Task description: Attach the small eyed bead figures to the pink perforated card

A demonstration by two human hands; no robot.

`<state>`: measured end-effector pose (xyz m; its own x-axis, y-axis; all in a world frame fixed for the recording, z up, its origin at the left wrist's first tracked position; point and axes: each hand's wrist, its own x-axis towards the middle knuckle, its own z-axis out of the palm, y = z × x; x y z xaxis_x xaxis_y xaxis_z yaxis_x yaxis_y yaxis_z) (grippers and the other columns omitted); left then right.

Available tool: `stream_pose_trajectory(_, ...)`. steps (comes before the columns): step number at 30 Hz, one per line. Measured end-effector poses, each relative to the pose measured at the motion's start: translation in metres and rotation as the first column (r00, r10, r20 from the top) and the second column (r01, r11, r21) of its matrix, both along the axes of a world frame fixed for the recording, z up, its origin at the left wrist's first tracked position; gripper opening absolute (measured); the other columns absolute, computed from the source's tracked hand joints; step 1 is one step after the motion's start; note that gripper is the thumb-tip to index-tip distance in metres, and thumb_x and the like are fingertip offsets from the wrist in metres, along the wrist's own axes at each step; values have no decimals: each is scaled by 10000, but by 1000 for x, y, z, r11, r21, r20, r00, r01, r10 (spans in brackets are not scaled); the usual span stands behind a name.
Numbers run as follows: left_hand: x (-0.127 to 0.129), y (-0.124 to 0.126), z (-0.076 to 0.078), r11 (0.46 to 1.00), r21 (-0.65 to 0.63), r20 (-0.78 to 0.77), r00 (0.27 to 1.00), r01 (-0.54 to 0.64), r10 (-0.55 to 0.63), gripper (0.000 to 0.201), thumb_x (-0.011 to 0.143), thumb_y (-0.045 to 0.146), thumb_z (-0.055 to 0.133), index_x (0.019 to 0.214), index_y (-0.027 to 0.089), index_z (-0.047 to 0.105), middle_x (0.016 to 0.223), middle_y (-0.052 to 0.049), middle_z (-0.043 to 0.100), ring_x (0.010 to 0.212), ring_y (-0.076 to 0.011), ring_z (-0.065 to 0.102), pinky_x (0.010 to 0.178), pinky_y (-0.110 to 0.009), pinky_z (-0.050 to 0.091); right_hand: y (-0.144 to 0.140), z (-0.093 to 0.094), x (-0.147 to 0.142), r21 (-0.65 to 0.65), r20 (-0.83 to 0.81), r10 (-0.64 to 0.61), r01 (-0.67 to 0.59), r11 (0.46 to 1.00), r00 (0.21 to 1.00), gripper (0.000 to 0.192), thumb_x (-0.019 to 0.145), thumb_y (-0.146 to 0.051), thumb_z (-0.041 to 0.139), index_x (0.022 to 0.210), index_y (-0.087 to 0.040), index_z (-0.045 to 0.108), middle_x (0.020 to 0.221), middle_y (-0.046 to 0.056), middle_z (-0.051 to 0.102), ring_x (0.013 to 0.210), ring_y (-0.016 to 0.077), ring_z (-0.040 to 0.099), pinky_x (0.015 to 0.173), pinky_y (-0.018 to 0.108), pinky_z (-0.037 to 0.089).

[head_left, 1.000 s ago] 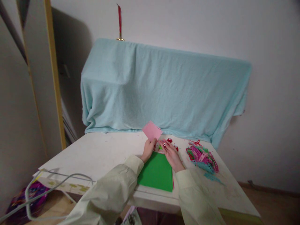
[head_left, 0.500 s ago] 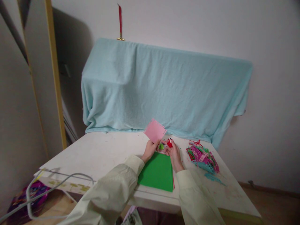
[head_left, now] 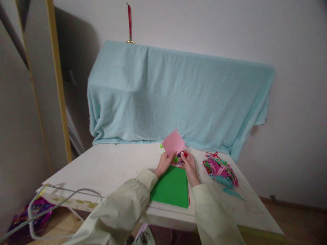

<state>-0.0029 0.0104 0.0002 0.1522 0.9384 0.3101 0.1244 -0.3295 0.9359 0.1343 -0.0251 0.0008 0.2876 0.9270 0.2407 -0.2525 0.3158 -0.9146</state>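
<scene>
The step in hand appeared to be work along the edges of the pink sheet of paper (head_left: 174, 142), with a small red tool (head_left: 184, 154), perhaps a craft punch, brought close to its right corner. The sheet was above the far part of the table (head_left: 122, 160), beyond the stack of green paper (head_left: 170, 187) and in front of the light blue cloth (head_left: 191, 102). The left hand (head_left: 164, 164) pinched its near corner between thumb and fingers; the fingers of the right hand (head_left: 190, 167) were curled around the tool, though whether the paper's edge was inside it could not be told. The next move seemed to call for a steady left pinch and the tool kept square to the edge. The sheet lay like a diamond, one corner pointing away toward the cloth and slightly right, its two far edges showing small holes; looking nearly square, it had no clear long axis. A pile of punched paper strips (head_left: 221, 171) lay to the right, well apart from both hands
</scene>
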Motion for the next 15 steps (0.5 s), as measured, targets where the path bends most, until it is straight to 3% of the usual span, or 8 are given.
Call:
stream_pose_trajectory(8,-1,2,0,994,63,-15,996,-92,93,412,856,452,483,610,139,590,490,20,520,511,-115,466,517,-213,342,-2,0,-4,-11,24,73,-72,997,997,358,677,-356,764,977,-185,670,913,54,701,721,161,630,655,275,492)
stream_pose_trajectory(12,-3,-1,5,986,157,31,998,-58,54,209,826,239,474,828,145,660,681,-11,633,630,-132,543,631,-230,421,-4,1,-4,-11,-11,86,-86,996,996,398,681,-330,764,1039,-198,651,1010,64,694,786,169,645,707,288,506)
stream_pose_trajectory(15,-4,-4,9,979,201,32,999,-40,35,234,790,158,448,892,154,659,785,-27,661,699,-143,568,695,-246,446,-4,3,-3,-15,-16,73,-74,997,997,413,666,-328,773,1039,-196,652,1022,68,697,823,182,653,738,302,510)
